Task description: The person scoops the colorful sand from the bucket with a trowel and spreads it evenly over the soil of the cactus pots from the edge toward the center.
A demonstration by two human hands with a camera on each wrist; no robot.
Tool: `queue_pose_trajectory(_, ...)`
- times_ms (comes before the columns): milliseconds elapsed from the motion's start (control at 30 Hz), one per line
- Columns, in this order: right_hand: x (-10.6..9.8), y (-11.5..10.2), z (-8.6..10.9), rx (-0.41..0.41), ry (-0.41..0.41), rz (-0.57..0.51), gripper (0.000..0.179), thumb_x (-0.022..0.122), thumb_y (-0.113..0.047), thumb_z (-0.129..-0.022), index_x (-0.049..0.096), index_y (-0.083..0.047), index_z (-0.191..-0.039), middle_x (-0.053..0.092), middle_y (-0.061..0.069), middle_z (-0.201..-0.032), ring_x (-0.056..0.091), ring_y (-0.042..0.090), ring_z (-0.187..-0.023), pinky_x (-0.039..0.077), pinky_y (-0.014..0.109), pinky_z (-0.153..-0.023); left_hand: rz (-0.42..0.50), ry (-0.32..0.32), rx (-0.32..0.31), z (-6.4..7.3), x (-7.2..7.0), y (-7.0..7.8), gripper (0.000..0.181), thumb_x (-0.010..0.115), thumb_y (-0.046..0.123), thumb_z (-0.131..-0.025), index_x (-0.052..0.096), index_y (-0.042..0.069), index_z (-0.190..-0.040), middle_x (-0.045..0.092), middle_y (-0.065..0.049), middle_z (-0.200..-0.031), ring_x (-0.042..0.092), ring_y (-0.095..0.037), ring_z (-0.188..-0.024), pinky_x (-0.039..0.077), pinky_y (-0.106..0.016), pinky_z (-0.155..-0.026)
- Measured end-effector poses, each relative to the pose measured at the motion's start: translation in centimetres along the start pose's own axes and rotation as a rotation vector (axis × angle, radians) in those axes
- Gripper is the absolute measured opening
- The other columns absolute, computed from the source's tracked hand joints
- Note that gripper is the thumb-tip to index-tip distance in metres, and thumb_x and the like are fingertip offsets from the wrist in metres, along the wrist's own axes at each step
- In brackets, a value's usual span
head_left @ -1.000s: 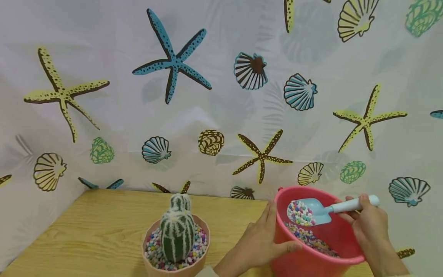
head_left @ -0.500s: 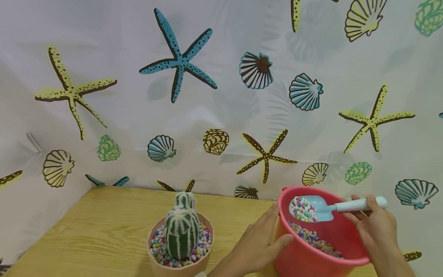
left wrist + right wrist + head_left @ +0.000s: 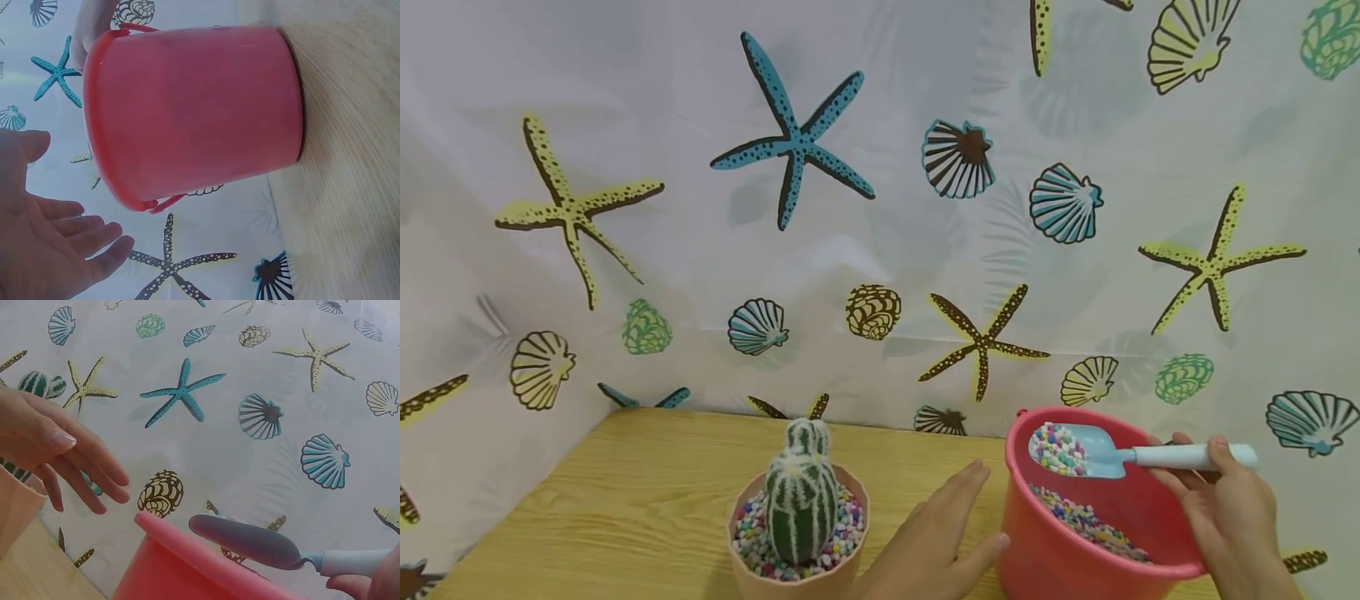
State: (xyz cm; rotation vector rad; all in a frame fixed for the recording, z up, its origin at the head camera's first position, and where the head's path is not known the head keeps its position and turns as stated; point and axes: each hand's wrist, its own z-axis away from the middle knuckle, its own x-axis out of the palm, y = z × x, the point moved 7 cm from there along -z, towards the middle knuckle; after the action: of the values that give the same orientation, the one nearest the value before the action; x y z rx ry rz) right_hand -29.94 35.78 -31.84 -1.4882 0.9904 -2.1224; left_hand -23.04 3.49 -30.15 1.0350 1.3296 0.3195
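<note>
My right hand (image 3: 1232, 508) grips the white handle of a light blue toy shovel (image 3: 1105, 454), held level over the mouth of a red bucket (image 3: 1075, 558). Colourful pebbles (image 3: 1060, 450) fill the scoop, and more of them lie inside the bucket. Between the pot and the bucket is my left hand (image 3: 936, 537), its fingers straight and thumb spread, holding nothing. In the left wrist view a gap shows between that hand and the bucket's wall. A peach pot (image 3: 797, 583) with a round green cactus (image 3: 801, 508) and similar pebbles stands left of the hand.
Pot and bucket stand on a light wooden table (image 3: 625, 500). Behind it hangs a white cloth (image 3: 880, 233) printed with starfish and shells. The bucket's red carry handle (image 3: 169, 203) hangs at its rim.
My left hand has let go of the bucket's rim and moved left, away from it. The loaded shovel stays over the bucket, and the view has turned slightly left.
</note>
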Motion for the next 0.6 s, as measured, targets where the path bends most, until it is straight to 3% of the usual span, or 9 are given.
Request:
queue_pose_trajectory(167, 1.5, -0.4, 2.4, 0.017, 0.022, -0.043, 0.047, 0.054, -0.038, -0.091, 0.031, -0.035, -0.132, 0.052, 0.000, -0.118, 0.059, 0.028, -0.112, 0.040, 0.048, -0.098, -0.010, -0.002, 0.036, 0.9, -0.4, 0.1, 0.068, 0.050, 0.054, -0.093, 0.030, 0.021, -0.150, 0.032, -0.001, -0.154, 0.033, -0.025, -0.141, 0.036, -0.056, -0.107)
queue_pose_trajectory(400, 2.1, -0.2, 3.9, 0.022, 0.058, -0.077, 0.049, 0.050, -0.039, -0.092, 0.027, -0.040, -0.136, 0.045, -0.002, -0.126, 0.039, 0.026, -0.133, 0.039, 0.046, -0.100, -0.021, 0.020, 0.087, 1.7, -0.4, -0.1, 0.068, 0.046, 0.058, -0.094, 0.039, 0.013, -0.144, 0.041, -0.007, -0.147, 0.042, -0.029, -0.134, 0.042, -0.053, -0.103)
queue_pose_trajectory(500, 2.3, -0.1, 4.6, 0.038, 0.064, -0.085, 0.051, 0.050, -0.040, -0.092, 0.027, -0.041, -0.137, 0.046, -0.003, -0.125, 0.037, 0.024, -0.134, 0.039, 0.045, -0.100, -0.026, 0.029, 0.080, 2.3, -0.5, -0.5, 0.067, 0.046, 0.058, -0.093, 0.040, 0.013, -0.142, 0.043, -0.008, -0.145, 0.045, -0.029, -0.132, 0.043, -0.053, -0.102)
queue_pose_trajectory(600, 2.7, -0.1, 5.3, 0.044, 0.058, -0.074, 0.051, 0.049, -0.040, -0.092, 0.025, -0.041, -0.138, 0.044, -0.005, -0.126, 0.031, 0.022, -0.136, 0.037, 0.044, -0.099, -0.035, 0.058, 0.111, 2.9, -1.0, -0.7, 0.064, 0.049, 0.054, -0.094, 0.041, 0.010, -0.140, 0.046, -0.010, -0.142, 0.047, -0.029, -0.128, 0.044, -0.052, -0.100)
